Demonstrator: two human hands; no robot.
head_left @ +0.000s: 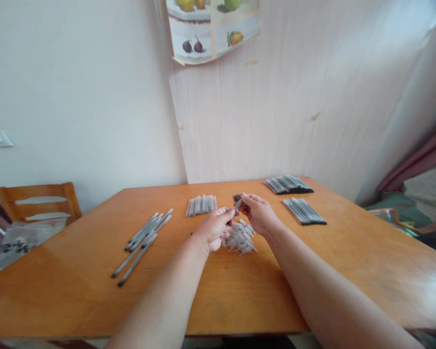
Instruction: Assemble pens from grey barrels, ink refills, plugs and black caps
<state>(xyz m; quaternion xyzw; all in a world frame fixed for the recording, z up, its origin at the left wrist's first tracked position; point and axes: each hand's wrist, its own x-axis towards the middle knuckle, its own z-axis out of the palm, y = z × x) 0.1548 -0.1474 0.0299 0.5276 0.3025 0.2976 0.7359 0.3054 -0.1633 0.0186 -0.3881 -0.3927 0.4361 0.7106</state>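
Over the middle of the table, my left hand [215,229] is closed in a pinch on a clear pen barrel [238,204]. The fingers of my right hand [257,212] close on the barrel's upper end; whether they also hold a small part is hidden. Under and between the hands lies a heap of small whitish translucent pieces [241,238]. A small dark item [236,197] shows just behind the fingertips, partly covered. Just beyond my left hand is a row of clear tubes [201,205].
Several black-tipped pens [141,247] lie loosely at the left. Two neat rows stand at the right, a farther pen row [288,184] and a nearer pen row [304,211]. A wooden chair [39,201] is beyond the table's [76,281] left edge; a wall rises behind.
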